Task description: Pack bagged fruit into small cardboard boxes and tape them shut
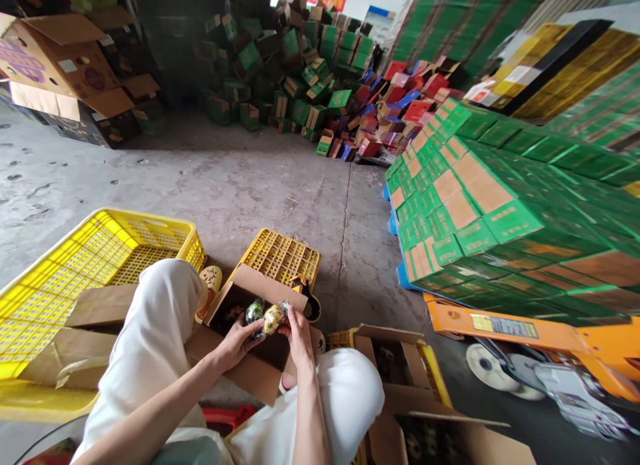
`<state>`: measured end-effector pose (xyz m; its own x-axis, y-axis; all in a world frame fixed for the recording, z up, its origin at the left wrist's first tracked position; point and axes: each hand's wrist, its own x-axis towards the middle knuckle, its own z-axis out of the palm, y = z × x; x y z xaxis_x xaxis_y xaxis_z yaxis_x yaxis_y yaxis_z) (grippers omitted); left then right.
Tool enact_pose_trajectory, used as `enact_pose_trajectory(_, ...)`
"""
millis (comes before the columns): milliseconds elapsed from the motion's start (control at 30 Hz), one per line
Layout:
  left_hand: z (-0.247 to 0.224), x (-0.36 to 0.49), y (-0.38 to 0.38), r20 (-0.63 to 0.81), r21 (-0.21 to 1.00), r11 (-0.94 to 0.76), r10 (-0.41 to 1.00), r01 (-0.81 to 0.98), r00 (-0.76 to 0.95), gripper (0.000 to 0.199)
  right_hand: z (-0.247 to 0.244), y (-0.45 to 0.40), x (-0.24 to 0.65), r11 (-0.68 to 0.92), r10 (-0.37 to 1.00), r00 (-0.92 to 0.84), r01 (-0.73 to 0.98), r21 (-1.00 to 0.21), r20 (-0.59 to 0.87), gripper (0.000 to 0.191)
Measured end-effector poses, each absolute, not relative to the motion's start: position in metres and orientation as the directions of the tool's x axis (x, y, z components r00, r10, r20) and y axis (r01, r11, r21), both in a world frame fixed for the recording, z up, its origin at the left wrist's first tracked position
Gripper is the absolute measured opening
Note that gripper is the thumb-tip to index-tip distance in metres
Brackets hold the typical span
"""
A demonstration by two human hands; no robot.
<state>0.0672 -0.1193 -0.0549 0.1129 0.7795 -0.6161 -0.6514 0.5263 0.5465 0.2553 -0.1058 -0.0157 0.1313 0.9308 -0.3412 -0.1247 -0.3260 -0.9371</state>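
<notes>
Between my knees an open cardboard box (260, 378) rests by an upturned yellow crate (280, 255). Over its opening, my left hand (240, 338) is closed round a dark, shiny wrapped item (255, 310). Just to the right, my right hand (296, 328) pinches the clear wrapping of a yellowish round item (273, 318). The two items touch or nearly touch. More dark items lie in the box, too shadowed to make out.
A large yellow crate (193, 242) with cardboard stands left. Open boxes (417, 365) of dark items sit right. Beyond them are an orange pallet jack (505, 325) and stacked green boxes (515, 218). Loose boxes (310, 112) are heaped at the back.
</notes>
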Motion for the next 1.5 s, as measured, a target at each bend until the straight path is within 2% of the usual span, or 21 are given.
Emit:
enact_pose_trajectory(100, -0.058, 0.066, -0.119, -0.623, 0.537, 0.538, 0.772, -0.65, 0.125, 0.062, -0.015, -0.105, 0.253, -0.328, 0.942, 0.013, -0.178, -0.928, -0.336, 0.041)
enact_pose_trajectory(233, -0.055, 0.066, -0.121, -0.592, 0.57, 0.543, 0.792, -0.617, 0.15, 0.064, -0.019, -0.102, 0.248, -0.334, 0.942, -0.126, -0.268, -0.904, -0.311, 0.042)
enact_pose_trajectory(367, -0.049, 0.067, -0.123, -0.546, 0.577, 0.543, 0.812, -0.61, 0.206, 0.07, -0.022, -0.1, 0.25, -0.303, 0.952, -0.048, -0.271, -0.914, -0.302, 0.042)
enact_pose_trajectory(500, -0.048, 0.067, -0.121, -0.6, 0.515, 0.556, 0.777, -0.652, 0.189, 0.065, -0.022, -0.101, 0.251, -0.327, 0.944, -0.041, -0.284, -0.901, -0.329, 0.044)
enact_pose_trajectory(600, -0.048, 0.067, -0.12, -0.603, 0.501, 0.545, 0.777, -0.672, 0.181, 0.068, -0.019, -0.101, 0.251, -0.353, 0.932, -0.025, -0.28, -0.893, -0.361, 0.049)
enact_pose_trajectory(833, -0.054, 0.07, -0.122, -0.545, 0.579, 0.499, 0.825, -0.645, 0.15, 0.081, -0.005, -0.104, 0.251, -0.375, 0.923, 0.051, -0.092, -0.922, -0.381, 0.061)
enact_pose_trajectory(967, -0.055, 0.07, -0.122, -0.528, 0.601, 0.488, 0.837, -0.633, 0.144, 0.084, -0.003, -0.105, 0.251, -0.384, 0.915, 0.105, -0.066, -0.921, -0.389, 0.062)
enact_pose_trajectory(1167, -0.047, 0.069, -0.122, -0.484, 0.596, 0.493, 0.851, -0.634, 0.206, 0.093, 0.0, -0.104, 0.251, -0.348, 0.938, -0.013, -0.066, -0.935, -0.348, 0.055)
enact_pose_trajectory(1400, -0.039, 0.068, -0.121, -0.463, 0.572, 0.526, 0.841, -0.63, 0.281, 0.094, 0.0, -0.103, 0.25, -0.324, 0.945, 0.016, -0.068, -0.944, -0.326, 0.055)
enact_pose_trajectory(1500, -0.043, 0.07, -0.121, -0.451, 0.596, 0.51, 0.851, -0.62, 0.267, 0.101, -0.006, -0.103, 0.25, -0.295, 0.955, 0.0, -0.04, -0.955, -0.295, 0.052)
